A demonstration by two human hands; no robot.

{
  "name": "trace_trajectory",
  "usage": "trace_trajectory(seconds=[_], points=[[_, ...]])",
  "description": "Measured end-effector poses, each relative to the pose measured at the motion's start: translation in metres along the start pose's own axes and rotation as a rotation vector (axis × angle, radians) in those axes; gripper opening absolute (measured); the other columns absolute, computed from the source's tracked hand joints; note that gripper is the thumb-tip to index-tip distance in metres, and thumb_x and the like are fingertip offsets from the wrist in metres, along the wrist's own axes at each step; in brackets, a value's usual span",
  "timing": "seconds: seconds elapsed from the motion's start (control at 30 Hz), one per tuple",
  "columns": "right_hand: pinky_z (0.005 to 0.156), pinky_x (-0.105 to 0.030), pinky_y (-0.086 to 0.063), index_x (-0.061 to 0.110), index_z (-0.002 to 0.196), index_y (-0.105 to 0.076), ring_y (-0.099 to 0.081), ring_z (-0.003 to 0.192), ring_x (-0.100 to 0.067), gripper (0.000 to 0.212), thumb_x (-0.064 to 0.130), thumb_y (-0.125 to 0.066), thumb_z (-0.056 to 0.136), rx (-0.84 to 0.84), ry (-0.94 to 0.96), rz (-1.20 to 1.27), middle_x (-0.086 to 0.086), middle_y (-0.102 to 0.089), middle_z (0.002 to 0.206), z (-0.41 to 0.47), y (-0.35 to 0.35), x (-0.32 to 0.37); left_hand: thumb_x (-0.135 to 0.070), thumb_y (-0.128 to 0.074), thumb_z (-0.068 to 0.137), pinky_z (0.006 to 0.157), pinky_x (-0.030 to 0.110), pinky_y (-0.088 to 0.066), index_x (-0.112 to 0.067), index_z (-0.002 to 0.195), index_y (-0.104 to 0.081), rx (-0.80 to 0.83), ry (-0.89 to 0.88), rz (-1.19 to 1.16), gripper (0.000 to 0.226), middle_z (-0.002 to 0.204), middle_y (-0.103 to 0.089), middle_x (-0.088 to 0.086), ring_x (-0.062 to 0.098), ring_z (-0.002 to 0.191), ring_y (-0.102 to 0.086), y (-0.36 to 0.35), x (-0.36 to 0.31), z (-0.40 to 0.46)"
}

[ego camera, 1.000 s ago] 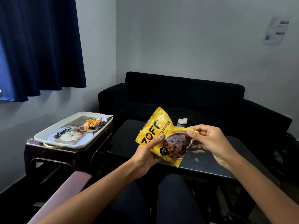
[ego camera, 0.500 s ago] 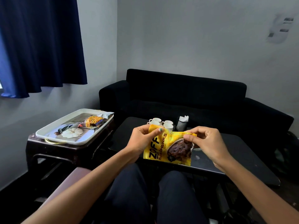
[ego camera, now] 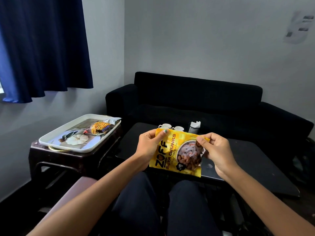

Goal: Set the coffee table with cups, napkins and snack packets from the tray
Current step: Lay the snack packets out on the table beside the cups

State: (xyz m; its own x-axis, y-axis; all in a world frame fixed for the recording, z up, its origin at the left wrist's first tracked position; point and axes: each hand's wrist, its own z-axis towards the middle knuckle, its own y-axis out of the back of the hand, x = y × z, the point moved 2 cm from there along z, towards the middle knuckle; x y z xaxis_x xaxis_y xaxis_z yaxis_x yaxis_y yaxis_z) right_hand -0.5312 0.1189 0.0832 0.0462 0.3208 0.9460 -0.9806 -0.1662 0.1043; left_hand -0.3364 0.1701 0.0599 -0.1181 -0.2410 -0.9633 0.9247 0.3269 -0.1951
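Since the last frame both hands have turned the yellow snack packet (ego camera: 177,151) more upright and squared it toward me. I see the left hand (ego camera: 150,145) pinching the packet's top left corner and the right hand (ego camera: 215,150) pinching its top right edge, holding it in the air above the near edge of the black coffee table (ego camera: 247,160). Behind it, white cups (ego camera: 172,127) and a napkin holder (ego camera: 194,126) stand on the table. Another snack packet (ego camera: 98,127) lies in the white tray (ego camera: 56,135) on the side table (ego camera: 56,159).
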Motion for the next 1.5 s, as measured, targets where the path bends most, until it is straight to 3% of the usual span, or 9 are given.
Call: trace_trajectory(seconds=[0.17, 0.4, 0.53, 0.67, 0.77, 0.97, 1.13, 1.3, 1.5], points=[[0.064, -0.024, -0.049, 0.014, 0.071, -0.062, -0.061, 0.072, -0.014, 0.017, 0.009, -0.063, 0.088, -0.109, -0.016, -0.049, -0.001, -0.064, 0.070, 0.013, -0.006, -0.022, -0.050, -0.043, 0.096, 0.047, 0.011, -0.048, -0.024, 0.079, -0.066, -0.058, 0.075, 0.125, 0.039, 0.062, -0.068, -0.017, -0.006, 0.056, -0.064, -0.006, 0.011, 0.014], [0.089, -0.055, -0.051, 0.011, 0.066, -0.053, -0.062, 0.088, -0.031, 0.024, 0.010, -0.062, 0.088, -0.396, -0.423, 0.174, -0.012, -0.060, 0.081, 0.026, -0.018, -0.085, -0.060, -0.020, 0.096, 0.084, 0.036, -0.044, -0.017, 0.107, -0.064, -0.319, 0.442, -0.141, 0.063, 0.086, -0.067, -0.002, 0.015, 0.082, -0.060, -0.002, 0.067, 0.028], [0.084, -0.054, -0.053, 0.002, 0.080, -0.056, -0.060, 0.075, -0.027, 0.009, 0.002, -0.058, 0.088, -0.510, -0.594, 0.340, -0.011, -0.058, 0.078, 0.023, -0.029, -0.110, -0.062, -0.029, 0.094, 0.086, 0.039, -0.044, -0.017, 0.128, -0.052, -0.229, 0.636, -0.215, 0.060, 0.113, -0.065, -0.001, 0.018, 0.099, -0.060, -0.010, 0.100, 0.019], [0.071, -0.043, -0.053, 0.000, 0.093, -0.057, -0.055, 0.061, -0.018, 0.011, -0.007, -0.052, 0.087, -0.571, -0.666, 0.443, -0.010, -0.057, 0.077, 0.023, -0.039, -0.127, -0.046, -0.050, 0.092, 0.075, 0.037, -0.049, -0.017, 0.110, -0.057, -0.127, 0.745, -0.136, 0.035, 0.095, -0.066, -0.001, 0.018, 0.088, -0.062, -0.023, 0.121, 0.016], [0.070, -0.040, -0.053, 0.002, 0.095, -0.059, -0.056, 0.064, -0.020, 0.015, -0.007, -0.049, 0.088, -0.552, -0.692, 0.414, -0.014, -0.058, 0.088, 0.028, -0.047, -0.139, -0.023, -0.058, 0.092, 0.056, 0.027, -0.052, -0.017, 0.089, -0.065, -0.178, 0.692, -0.045, 0.010, 0.077, -0.069, -0.001, 0.013, 0.069, -0.065, -0.027, 0.132, 0.028], [0.075, -0.036, -0.052, -0.002, 0.111, -0.057, -0.061, 0.102, -0.035, 0.028, -0.012, -0.048, 0.086, -0.468, -0.722, 0.303, -0.022, -0.060, 0.112, 0.043, -0.060, -0.170, -0.006, -0.058, 0.090, 0.040, 0.017, -0.045, -0.016, 0.070, -0.067, -0.291, 0.626, 0.033, 0.023, 0.063, -0.065, 0.000, 0.007, 0.048, -0.060, -0.012, 0.145, 0.060], [0.082, -0.043, -0.052, 0.003, 0.103, -0.053, -0.063, 0.101, -0.038, 0.022, -0.009, -0.054, 0.084, -0.282, -0.718, 0.152, -0.020, -0.062, 0.106, 0.058, -0.079, -0.193, 0.001, -0.063, 0.084, 0.067, 0.026, -0.055, -0.008, 0.094, -0.068, -0.317, 0.599, 0.113, 0.014, 0.082, -0.068, 0.006, 0.016, 0.070, -0.063, 0.010, 0.153, 0.094], [0.070, -0.031, -0.045, 0.016, 0.097, -0.052, -0.058, 0.083, -0.023, 0.019, 0.005, -0.060, 0.084, -0.147, -0.579, -0.197, -0.008, -0.065, 0.100, 0.066, -0.094, -0.204, 0.003, -0.068, 0.080, 0.095, 0.038, -0.052, -0.008, 0.129, -0.053, -0.317, 0.586, 0.230, 0.052, 0.119, -0.065, 0.010, 0.025, 0.106, -0.064, 0.026, 0.167, 0.113], [0.086, -0.039, -0.048, 0.018, 0.113, -0.052, -0.057, 0.103, -0.027, 0.026, 0.015, -0.057, 0.088, 0.101, -0.402, -0.448, -0.005, -0.063, 0.109, 0.076, -0.108, -0.219, -0.008, -0.054, 0.089, 0.094, 0.036, -0.051, -0.017, 0.128, -0.055, -0.206, 0.385, 0.708, 0.040, 0.129, -0.060, 0.005, 0.021, 0.111, -0.060, 0.035, 0.178, 0.116]])
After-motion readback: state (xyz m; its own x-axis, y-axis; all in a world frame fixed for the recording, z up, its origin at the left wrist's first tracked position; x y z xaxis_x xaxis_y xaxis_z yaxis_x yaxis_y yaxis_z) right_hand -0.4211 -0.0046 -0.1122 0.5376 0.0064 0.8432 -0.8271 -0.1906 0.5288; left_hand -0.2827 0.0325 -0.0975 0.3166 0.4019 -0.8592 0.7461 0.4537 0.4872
